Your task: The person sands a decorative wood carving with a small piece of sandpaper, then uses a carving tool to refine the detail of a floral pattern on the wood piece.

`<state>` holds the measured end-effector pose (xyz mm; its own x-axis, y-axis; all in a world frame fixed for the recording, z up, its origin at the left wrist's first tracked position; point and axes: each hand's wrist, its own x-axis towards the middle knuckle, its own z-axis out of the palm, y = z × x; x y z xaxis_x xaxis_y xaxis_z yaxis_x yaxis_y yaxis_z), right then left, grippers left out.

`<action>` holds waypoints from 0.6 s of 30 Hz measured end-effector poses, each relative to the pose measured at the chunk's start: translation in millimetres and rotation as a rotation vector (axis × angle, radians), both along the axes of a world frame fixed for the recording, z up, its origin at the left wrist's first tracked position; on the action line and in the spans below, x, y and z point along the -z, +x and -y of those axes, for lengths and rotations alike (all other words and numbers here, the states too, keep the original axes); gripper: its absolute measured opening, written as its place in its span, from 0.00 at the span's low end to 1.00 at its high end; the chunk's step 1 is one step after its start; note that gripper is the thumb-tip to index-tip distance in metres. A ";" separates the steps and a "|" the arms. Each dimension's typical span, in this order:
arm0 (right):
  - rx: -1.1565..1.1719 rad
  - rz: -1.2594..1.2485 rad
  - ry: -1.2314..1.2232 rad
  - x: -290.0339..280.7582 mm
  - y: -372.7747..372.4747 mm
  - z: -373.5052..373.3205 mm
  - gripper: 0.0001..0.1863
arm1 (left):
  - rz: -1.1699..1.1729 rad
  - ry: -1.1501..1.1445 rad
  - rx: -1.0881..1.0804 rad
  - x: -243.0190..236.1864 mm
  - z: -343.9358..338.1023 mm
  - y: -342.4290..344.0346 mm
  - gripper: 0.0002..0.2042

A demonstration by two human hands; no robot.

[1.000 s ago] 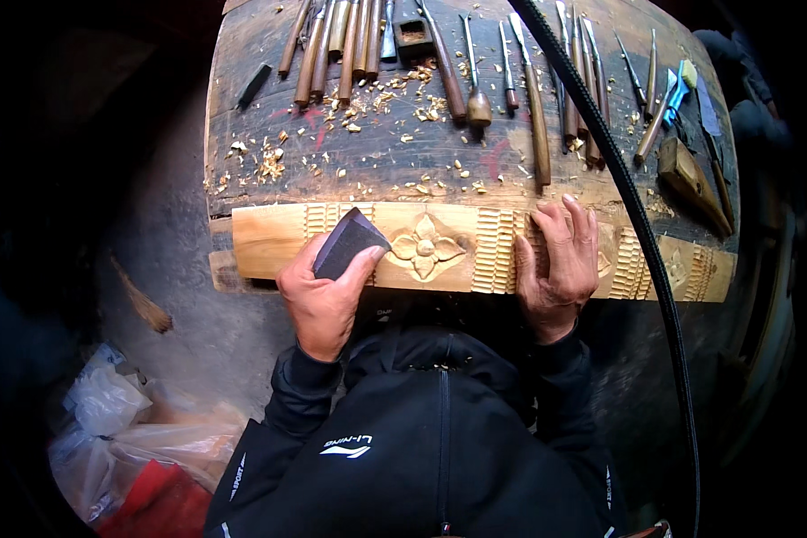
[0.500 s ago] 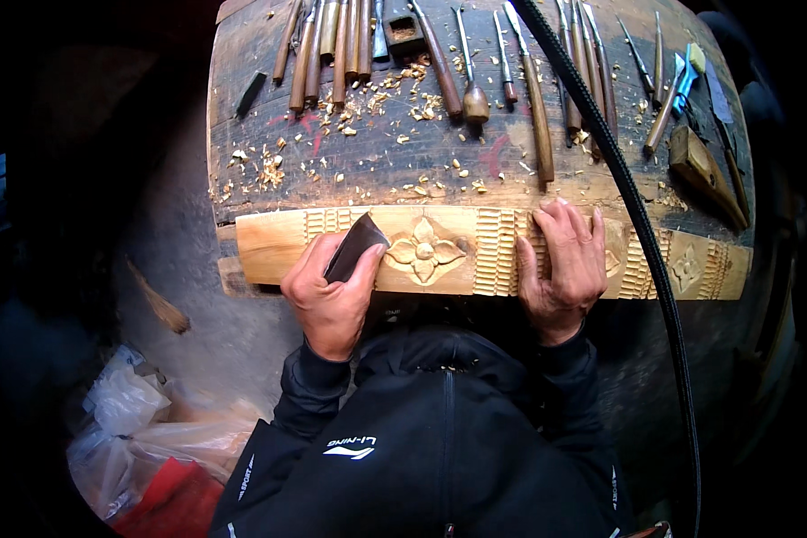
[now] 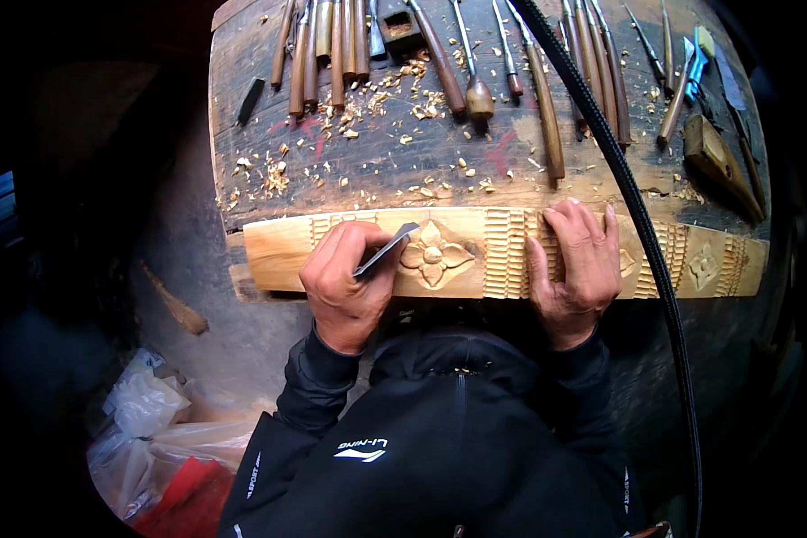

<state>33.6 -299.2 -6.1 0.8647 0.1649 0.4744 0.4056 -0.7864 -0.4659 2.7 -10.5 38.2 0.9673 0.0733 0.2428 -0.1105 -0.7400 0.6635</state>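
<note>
A long pale wooden board (image 3: 275,256), carved with flowers and bands of short ridges, lies along the near edge of the bench. My left hand (image 3: 342,289) pinches a folded dark grey piece of sandpaper (image 3: 388,248) between thumb and fingers. Its tip rests beside the left petal of a carved four-petalled flower (image 3: 434,255); whether it touches the wood I cannot tell. Farther right, my right hand (image 3: 579,274) lies over the board with fingers stretched and thumb apart, covering part of the carving.
Across the back of the bench (image 3: 377,170) lie several wood-handled chisels (image 3: 547,117), a wooden mallet-like block (image 3: 717,161), a blue brush (image 3: 699,67) and scattered shavings (image 3: 273,179). A black cable (image 3: 641,211) hangs across the right side. Plastic bags (image 3: 152,403) lie lower left.
The sandpaper has turned from its broad face to nearly edge-on in my left hand. The whole view has shifted slightly. My right hand stays on the board.
</note>
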 end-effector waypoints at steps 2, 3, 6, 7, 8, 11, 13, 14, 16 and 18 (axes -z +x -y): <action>-0.003 0.026 0.000 2.7 1.1 2.5 0.23 | -0.008 0.027 0.043 -5.7 -4.5 -0.3 0.10; -0.004 0.026 0.004 3.1 0.8 3.5 0.24 | -0.032 0.074 0.055 -10.1 -7.2 -2.1 0.10; -0.002 0.021 -0.004 4.9 0.0 2.2 0.24 | 0.027 0.087 0.095 -5.1 -17.4 -8.0 0.10; 0.003 0.019 0.000 4.5 0.7 0.4 0.24 | 0.065 0.117 0.102 -5.1 -17.0 -8.2 0.10; 0.006 0.018 0.004 3.7 1.9 -2.1 0.24 | 0.046 0.116 0.101 -5.4 -16.1 -6.8 0.10; 0.003 0.017 -0.003 2.9 0.1 1.4 0.24 | 0.051 0.096 0.113 -6.0 -9.8 -2.6 0.10; 0.005 0.015 -0.003 4.6 -0.9 2.6 0.24 | 0.065 0.161 0.121 -7.4 -12.8 -8.4 0.10; 0.006 0.013 -0.005 4.6 -1.5 3.0 0.24 | 0.071 0.194 0.125 -8.0 -13.6 -10.7 0.10; 0.008 0.010 -0.006 5.7 -2.3 1.8 0.24 | 0.113 0.192 0.096 -1.4 -10.9 -13.1 0.10; 0.004 0.011 -0.001 4.8 0.4 -0.2 0.24 | 0.137 0.153 0.081 2.8 -3.1 -10.1 0.10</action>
